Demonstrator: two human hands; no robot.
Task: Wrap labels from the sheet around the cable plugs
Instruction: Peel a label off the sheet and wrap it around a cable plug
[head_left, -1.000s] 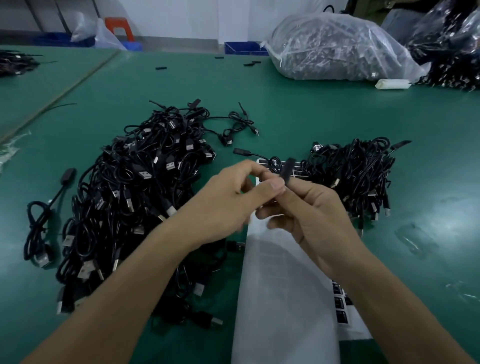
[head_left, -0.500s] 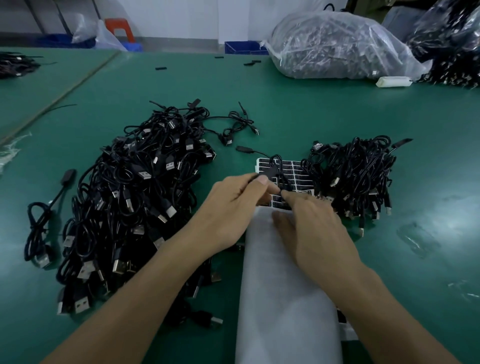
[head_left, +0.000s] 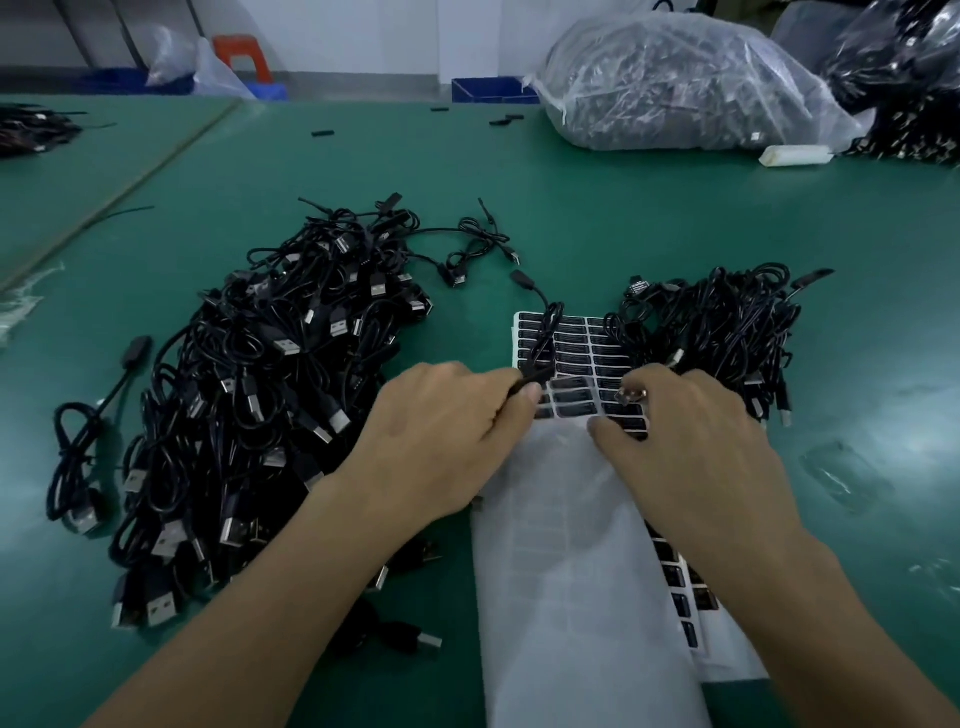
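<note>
Green matting (head_left: 571, 218) covers the bench. A big cable pile (head_left: 249, 389) lies left and a smaller pile (head_left: 727, 332) lies right, overlapping the label sheet (head_left: 576, 353). White backing paper (head_left: 571, 545) hides the sheet's near half. The left hand (head_left: 441, 441) pinches a black cable (head_left: 540, 343) over the sheet, with the gripped end hidden. The right hand (head_left: 691, 441) curls onto the labels; I cannot tell whether it holds one. The label print is illegible.

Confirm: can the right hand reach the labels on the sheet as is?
Likely yes. The right hand rests on the sheet, fingers at the uncovered labels. The cable in the left hand crosses only the sheet's left columns.
</note>
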